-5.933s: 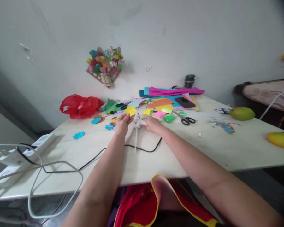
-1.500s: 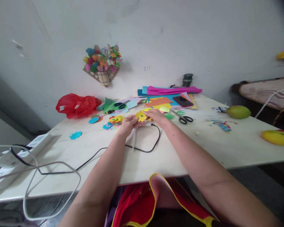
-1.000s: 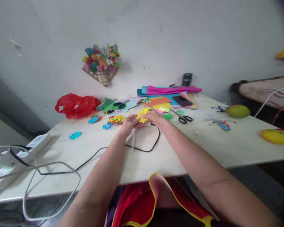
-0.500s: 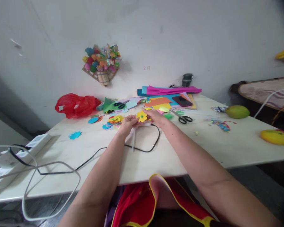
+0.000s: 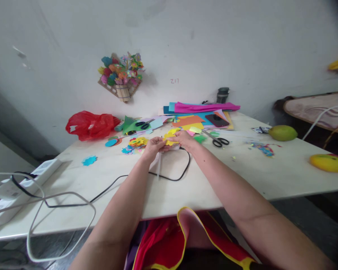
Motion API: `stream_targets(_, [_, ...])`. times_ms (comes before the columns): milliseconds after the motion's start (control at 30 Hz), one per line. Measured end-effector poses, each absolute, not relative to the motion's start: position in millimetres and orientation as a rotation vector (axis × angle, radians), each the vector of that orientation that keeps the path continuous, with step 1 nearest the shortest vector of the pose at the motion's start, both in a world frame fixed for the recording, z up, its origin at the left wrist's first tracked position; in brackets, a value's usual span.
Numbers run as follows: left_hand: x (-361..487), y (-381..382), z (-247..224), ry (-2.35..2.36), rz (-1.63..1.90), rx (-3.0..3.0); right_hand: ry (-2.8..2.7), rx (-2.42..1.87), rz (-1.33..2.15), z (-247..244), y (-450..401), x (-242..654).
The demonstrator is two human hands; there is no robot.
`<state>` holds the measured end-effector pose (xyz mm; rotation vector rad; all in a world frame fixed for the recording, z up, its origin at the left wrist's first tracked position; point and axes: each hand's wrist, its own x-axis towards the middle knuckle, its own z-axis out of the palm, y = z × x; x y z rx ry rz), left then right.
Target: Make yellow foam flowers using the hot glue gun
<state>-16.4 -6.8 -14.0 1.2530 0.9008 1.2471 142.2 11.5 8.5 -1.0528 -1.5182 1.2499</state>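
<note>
Between my hands is a yellow flower cut-out [image 5: 170,139]. My left hand [image 5: 154,146] pinches its left edge, and the fingers of my right hand [image 5: 183,138] are closed on its right side, covering its centre. Just left of my left hand lies a pile of cut-out flowers [image 5: 136,142] in yellow, blue and pink. Below my hands a whitish glue gun, mostly hidden, rests on the table; a clear glue stick [image 5: 159,168] pokes out toward me, and a black cord [image 5: 169,180] runs from it.
Black-handled scissors [image 5: 219,141] lie to the right, another pair [image 5: 143,124] on green sheets behind. Coloured sheets [image 5: 188,122] and a phone [image 5: 216,120] are at the back. A red plastic bag [image 5: 91,125] sits left, a power strip [image 5: 46,168] nearer. Two mangoes [image 5: 283,133] are far right.
My right hand's fingers have come down over the yellow flower, hiding its green centre that showed before. My left hand has stayed nearly in place.
</note>
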Motion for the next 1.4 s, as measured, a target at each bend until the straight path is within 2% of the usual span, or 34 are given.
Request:
stream_targets(333, [-15,-7,-14,0.903,1.237,1.273,-1.513,-1.085,1.224,2,18,140])
stream_targets(567, [-16,-8,-12,0.914,1.271,1.236,-1.500,-1.000,1.330,11,13,145])
stream_targets(1167, [-17,-10,-12,0.919,1.218,1.271,-1.511,-1.070,1.235,1,18,140])
stream_targets(1400, [-18,-8,-14,0.938,1.271,1.263,-1.489,-1.018,1.319,14,10,145])
